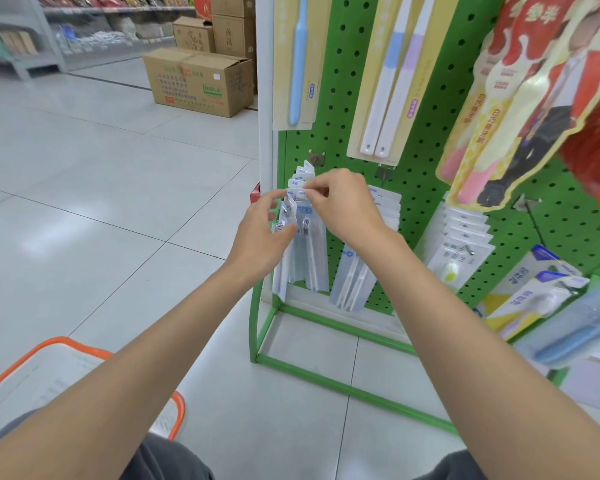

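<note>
Hanging toothbrush packs (303, 237) pinched between both hands (264, 233), on green pegboard (426, 109).

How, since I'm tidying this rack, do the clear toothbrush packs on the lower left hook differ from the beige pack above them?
The clear packs are see-through with blue-and-white tabs; the beige pack has an opaque card and a light blue brush. The clear packs hang several deep; the beige pack shows one face. The left hand and right hand pinch the clear packs; nothing touches the beige pack. Both hang on the green pegboard.
</note>
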{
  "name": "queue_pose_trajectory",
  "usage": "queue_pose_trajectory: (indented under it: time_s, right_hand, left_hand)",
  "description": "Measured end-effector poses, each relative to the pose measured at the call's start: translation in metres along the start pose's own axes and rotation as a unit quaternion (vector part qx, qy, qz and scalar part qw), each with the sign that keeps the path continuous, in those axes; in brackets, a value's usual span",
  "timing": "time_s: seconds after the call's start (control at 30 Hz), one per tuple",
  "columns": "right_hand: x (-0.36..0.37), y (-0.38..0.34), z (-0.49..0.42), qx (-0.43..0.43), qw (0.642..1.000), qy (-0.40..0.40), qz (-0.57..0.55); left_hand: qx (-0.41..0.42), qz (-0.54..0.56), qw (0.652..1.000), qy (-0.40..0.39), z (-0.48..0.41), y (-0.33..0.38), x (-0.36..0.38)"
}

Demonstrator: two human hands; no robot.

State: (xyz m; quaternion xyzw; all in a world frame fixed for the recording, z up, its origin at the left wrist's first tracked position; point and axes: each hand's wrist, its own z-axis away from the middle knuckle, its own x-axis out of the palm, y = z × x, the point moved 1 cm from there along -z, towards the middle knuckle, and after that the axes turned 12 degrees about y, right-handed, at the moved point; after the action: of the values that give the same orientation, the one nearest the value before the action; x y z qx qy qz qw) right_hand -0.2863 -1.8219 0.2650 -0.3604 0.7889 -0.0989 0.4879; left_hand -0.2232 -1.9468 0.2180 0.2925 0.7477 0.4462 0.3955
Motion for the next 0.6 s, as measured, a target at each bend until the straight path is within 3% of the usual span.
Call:
queue_pose_trajectory:
  time_s: [0.17,0.43,0.6]
  right_hand:
    - [0.001,0.001,0.002,0.010,0.999,-0.043,-0.012]
    - [0.006,-0.003,0.001,0.025,0.997,0.015,-0.074]
    - [0.006,-0.005,0.001,0.042,0.994,-0.031,-0.092]
  left_hand:
    - [-0.009,0.008,0.999,0.039,-0.001,-0.003,0.001]
    - [-0.024,0.014,0.999,0.039,-0.002,-0.006,0.002]
    - [-0.029,0.008,0.998,0.051,-0.005,-0.011,0.002]
